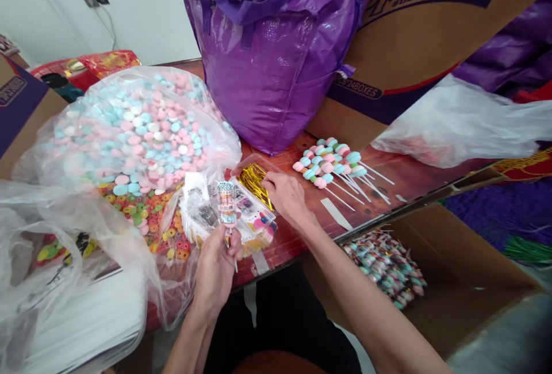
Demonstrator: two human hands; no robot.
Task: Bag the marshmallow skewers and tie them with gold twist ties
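Note:
My left hand (218,262) is closed around the stick of a candy skewer (226,204), held upright in a clear printed wrapper. Behind it lies a plastic tray of printed wrapper bags (200,210). My right hand (284,193) has its fingers pinched at a bundle of gold twist ties (255,183) in a clear container; the fingertips are partly hidden. To the right of that hand, a pile of unwrapped candy skewers (330,161) lies on the red wooden table (293,241), white sticks pointing right.
A large clear bag of pink, blue and white candies (150,126) stands left, with colourful gummy rings (168,224) below it. White sticks (95,316) fill a bag at lower left. A purple bag (267,63) stands behind. Wrapped skewers (388,267) lie in a cardboard box (466,282) below the table's edge.

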